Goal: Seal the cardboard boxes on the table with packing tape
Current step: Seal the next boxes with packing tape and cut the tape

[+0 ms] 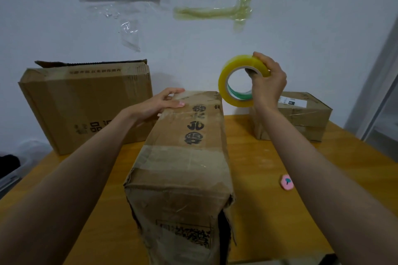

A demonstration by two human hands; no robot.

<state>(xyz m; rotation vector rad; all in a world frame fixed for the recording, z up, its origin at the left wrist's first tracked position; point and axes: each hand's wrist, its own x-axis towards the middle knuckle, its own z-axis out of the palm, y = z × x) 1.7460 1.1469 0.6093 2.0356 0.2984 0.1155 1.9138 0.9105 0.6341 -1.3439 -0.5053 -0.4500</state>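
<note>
A long worn cardboard box (pixel 183 168) with black printing lies lengthwise in the middle of the wooden table (pixel 269 157). My left hand (pixel 163 101) presses flat on its far left top edge, over a strip of clear tape. My right hand (pixel 267 84) holds a yellowish roll of packing tape (pixel 237 80) in the air just above and right of the box's far end, thumb inside the core. A stretch of tape appears to run from the roll to the box's far edge.
A large box (pixel 86 105) leans against the wall at the back left. A smaller taped box (pixel 301 116) sits at the back right. A small pink object (pixel 287 182) lies on the table to the right. Tape strips and a paper hang on the wall.
</note>
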